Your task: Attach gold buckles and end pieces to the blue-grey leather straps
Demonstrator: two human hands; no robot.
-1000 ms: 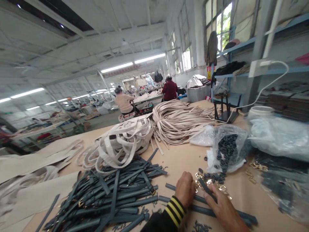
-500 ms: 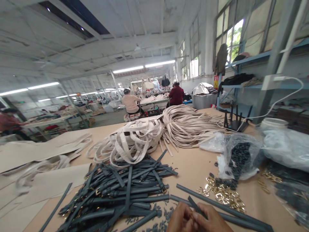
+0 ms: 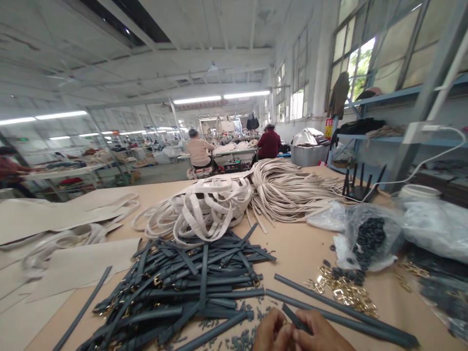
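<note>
At the bottom edge, my right hand (image 3: 319,332) grips a short dark grey strap (image 3: 294,318), whose free end points up and left. My left hand (image 3: 271,331) is pinched closed right beside it, fingertips meeting those of the right. A small gold-coloured bit shows between the hands, too hidden to name. Left of my hands lies a heap of dark straps (image 3: 175,287) with gold buckles. Two long dark strips (image 3: 329,312) run past my right hand. Loose gold buckles (image 3: 351,295) are scattered beyond them.
Small dark scraps (image 3: 243,336) litter the table beside my left hand. Behind the heap sit coiled beige straps (image 3: 212,204) and a beige strap bundle (image 3: 288,187). A plastic bag of black pieces (image 3: 371,239) stands right. Beige panels (image 3: 84,263) lie left. Two people sit working farther off.
The view has tilted and shifted slightly, so the table's contents sit a little farther right. Both hands stay together at the strap, with only small finger movement.
</note>
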